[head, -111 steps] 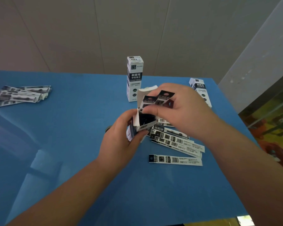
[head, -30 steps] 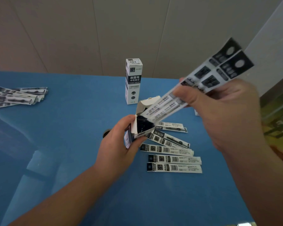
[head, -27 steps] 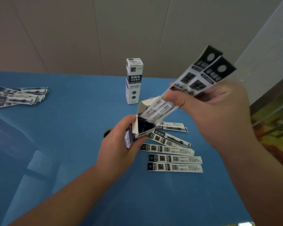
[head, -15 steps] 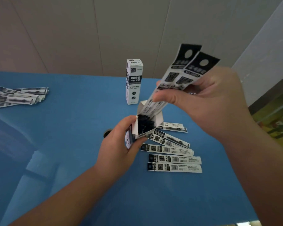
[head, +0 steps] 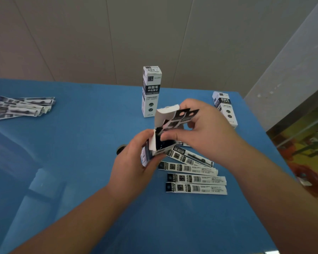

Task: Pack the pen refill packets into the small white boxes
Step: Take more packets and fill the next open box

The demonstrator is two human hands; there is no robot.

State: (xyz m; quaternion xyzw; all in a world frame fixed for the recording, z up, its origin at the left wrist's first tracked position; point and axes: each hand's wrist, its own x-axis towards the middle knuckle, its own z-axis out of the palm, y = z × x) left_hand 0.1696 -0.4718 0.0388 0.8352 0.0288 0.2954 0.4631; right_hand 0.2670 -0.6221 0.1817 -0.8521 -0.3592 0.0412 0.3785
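Since half a second ago, the two refill packets (head: 180,119) have been pushed down into the open box (head: 159,142), so that only their black hang-tab ends are seen above its mouth. They are pinched by the right hand (head: 200,131), thumb against fingers. The box is gripped around its lower part by the left hand (head: 136,162), its flap raised. Just right of the box, five loose packets (head: 195,178) lie fanned on the blue table (head: 81,143). Behind the box, a closed box (head: 151,91) stands upright; another box (head: 225,109) lies farther right. Far left of the box, a packet pile (head: 18,107) rests. Beige panelled walls (head: 117,33) are seen beyond.
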